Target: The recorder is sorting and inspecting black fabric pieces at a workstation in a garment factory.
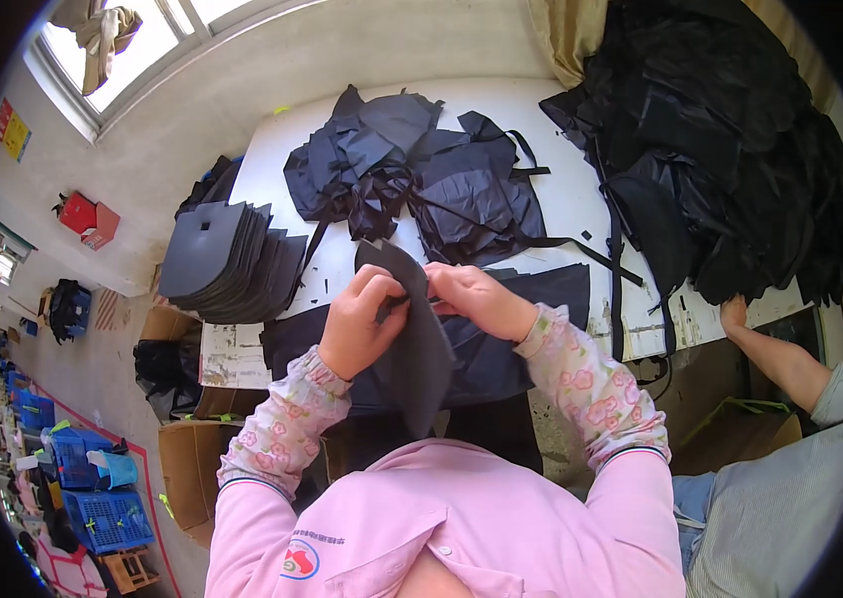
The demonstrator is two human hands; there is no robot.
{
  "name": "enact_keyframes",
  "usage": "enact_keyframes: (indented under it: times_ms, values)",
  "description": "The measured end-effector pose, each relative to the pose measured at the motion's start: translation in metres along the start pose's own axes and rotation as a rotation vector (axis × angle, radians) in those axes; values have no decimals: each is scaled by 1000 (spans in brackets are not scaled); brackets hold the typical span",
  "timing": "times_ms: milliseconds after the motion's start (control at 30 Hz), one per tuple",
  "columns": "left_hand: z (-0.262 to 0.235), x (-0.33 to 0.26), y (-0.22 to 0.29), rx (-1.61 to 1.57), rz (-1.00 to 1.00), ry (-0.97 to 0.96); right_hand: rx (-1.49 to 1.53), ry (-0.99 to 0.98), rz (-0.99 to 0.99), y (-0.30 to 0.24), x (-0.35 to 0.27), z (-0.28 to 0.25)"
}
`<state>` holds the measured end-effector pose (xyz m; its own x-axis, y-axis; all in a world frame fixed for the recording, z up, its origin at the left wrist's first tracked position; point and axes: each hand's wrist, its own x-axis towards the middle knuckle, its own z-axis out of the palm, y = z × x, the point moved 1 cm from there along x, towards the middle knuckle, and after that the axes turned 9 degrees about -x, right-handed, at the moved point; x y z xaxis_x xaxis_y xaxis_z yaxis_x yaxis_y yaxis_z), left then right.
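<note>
Black fabric piece (pixel 411 329) pinched between left hand (pixel 361 319), right hand (pixel 476 299).

Both forearms are reaching forward and bending inward, the left hand (pixel 358 324) and right hand (pixel 476 299) closing their fingers in pinching grips, thumbs nearly meeting.

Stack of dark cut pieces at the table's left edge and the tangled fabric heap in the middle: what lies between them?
In the head view, only bare white table separates the stack from the heap.
</note>
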<state>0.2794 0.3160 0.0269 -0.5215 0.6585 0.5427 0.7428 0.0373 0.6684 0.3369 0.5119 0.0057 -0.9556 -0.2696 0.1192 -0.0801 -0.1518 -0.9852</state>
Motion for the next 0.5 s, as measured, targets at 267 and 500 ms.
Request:
enact_keyframes:
  times_ms: [267, 500]
  values:
    - [-18, 18, 6, 16, -41, -54, -542, -238, 177, -43, 1, -28]
    - [-91, -12, 14, -516, -406, 286, -546, -128, 383, -14, -11, -96]
